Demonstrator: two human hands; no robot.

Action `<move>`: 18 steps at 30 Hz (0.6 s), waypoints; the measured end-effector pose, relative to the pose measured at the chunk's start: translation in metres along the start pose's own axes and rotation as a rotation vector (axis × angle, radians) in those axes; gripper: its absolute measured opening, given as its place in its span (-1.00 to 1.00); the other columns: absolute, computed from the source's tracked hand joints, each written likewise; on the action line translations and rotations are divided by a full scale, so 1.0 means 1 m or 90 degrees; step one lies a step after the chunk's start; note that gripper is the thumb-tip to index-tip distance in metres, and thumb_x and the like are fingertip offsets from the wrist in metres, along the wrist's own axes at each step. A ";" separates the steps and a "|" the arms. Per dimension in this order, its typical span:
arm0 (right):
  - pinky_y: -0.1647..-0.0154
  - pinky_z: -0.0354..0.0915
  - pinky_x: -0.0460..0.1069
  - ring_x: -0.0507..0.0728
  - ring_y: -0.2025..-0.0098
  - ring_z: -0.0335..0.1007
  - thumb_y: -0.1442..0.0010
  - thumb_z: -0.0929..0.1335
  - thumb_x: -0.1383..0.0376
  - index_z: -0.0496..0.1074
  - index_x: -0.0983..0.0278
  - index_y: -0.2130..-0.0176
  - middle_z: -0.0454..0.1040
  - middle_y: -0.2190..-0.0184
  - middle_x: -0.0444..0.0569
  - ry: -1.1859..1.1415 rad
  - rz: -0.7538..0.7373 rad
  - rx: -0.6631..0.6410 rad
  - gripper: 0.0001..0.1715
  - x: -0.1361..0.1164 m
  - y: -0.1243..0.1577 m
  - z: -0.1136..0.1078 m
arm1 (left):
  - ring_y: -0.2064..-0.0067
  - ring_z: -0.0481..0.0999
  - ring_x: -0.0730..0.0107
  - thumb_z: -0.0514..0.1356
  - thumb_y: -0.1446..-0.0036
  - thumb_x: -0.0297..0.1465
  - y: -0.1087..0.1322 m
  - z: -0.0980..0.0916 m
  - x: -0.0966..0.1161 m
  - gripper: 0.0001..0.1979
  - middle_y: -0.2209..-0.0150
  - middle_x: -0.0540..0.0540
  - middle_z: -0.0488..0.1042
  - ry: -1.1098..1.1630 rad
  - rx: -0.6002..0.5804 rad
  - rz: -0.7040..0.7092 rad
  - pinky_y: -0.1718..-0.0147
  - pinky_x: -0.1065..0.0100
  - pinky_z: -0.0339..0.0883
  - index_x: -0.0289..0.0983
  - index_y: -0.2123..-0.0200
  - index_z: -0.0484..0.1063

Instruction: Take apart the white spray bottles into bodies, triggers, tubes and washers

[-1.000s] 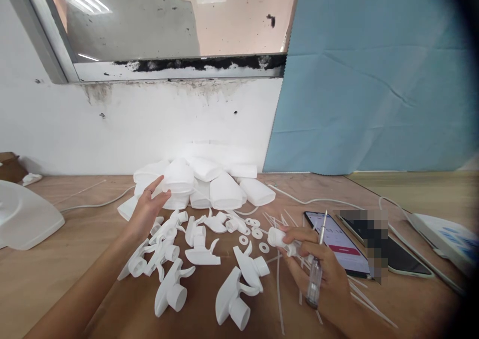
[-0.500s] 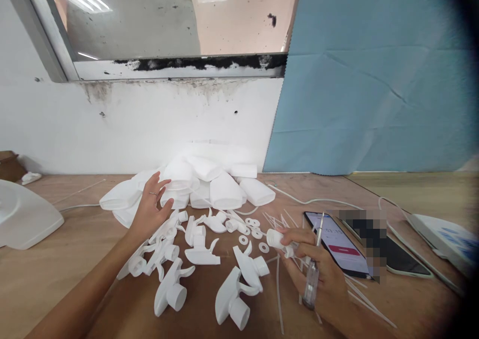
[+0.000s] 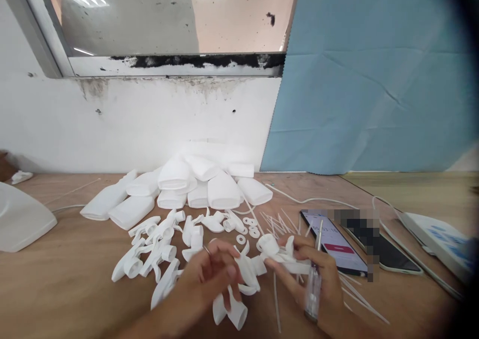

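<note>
My right hand (image 3: 318, 274) grips a white trigger spray head (image 3: 290, 259), its round collar (image 3: 268, 243) facing left. The same hand keeps a screwdriver (image 3: 313, 284) with a clear handle against the palm, tip upward. Just left of it, my left hand (image 3: 211, 274) is slightly blurred, with fingers curled and thumb drawn towards the index finger; anything between them is hidden. Behind and below its fingers lie further spray heads (image 3: 247, 269), partly covered. Small white ring washers (image 3: 241, 239) lie beyond the hands, near the spray head.
White bottles (image 3: 175, 175) are heaped against the wall, with more spray heads (image 3: 160, 252) in front. Thin white tubes (image 3: 277, 299) lie around my right hand. To the right are a lit phone (image 3: 337, 244), a darker phone (image 3: 396, 256), a cable (image 3: 318, 201) and a white device (image 3: 437, 239).
My left hand has come from the bottle heap towards me and right, its spread fingers now curled. The spray head in my right hand has turned, showing its trigger and body.
</note>
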State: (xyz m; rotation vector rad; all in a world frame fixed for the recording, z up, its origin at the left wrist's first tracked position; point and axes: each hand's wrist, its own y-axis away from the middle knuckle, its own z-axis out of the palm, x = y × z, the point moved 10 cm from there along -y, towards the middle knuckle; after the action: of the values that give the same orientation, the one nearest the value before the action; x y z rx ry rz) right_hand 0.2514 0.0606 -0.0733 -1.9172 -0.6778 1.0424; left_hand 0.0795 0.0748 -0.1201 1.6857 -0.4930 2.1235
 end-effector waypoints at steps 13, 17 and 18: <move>0.08 0.43 -0.05 0.18 0.03 0.48 -0.25 0.29 0.23 0.21 0.24 -0.09 0.48 0.04 0.14 -0.017 0.048 -0.273 -0.58 -0.038 0.023 0.037 | 0.07 0.41 0.13 0.28 -0.03 -0.17 0.010 0.003 -0.018 -0.34 -0.13 -0.23 0.18 -0.126 0.011 0.181 0.28 0.28 0.40 -0.07 -0.19 0.16; -0.06 0.34 -0.01 0.13 0.04 0.47 -0.17 0.30 0.44 0.33 0.26 0.03 0.55 0.13 0.04 0.063 -0.186 -0.261 -0.66 -0.068 0.016 0.036 | 0.03 0.38 0.19 0.21 -0.12 -0.36 0.020 0.000 0.000 -0.48 -0.02 -0.17 0.22 -0.226 0.016 0.310 0.09 0.20 0.30 -0.03 -0.13 0.16; -0.11 0.28 0.02 0.12 0.03 0.46 -0.14 0.31 0.48 0.35 0.26 0.08 0.56 0.14 0.02 0.088 -0.245 -0.241 -0.68 -0.073 0.016 0.034 | 0.02 0.37 0.19 0.18 -0.14 -0.38 0.021 0.000 0.001 -0.52 -0.01 -0.17 0.22 -0.242 0.017 0.319 0.07 0.19 0.28 -0.04 -0.12 0.17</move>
State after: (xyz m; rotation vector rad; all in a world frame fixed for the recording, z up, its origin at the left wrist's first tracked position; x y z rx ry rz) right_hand 0.1865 0.0111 -0.0675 -2.0375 -1.1731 0.5627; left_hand 0.0685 0.0571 -0.1196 2.1722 -1.1023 2.1238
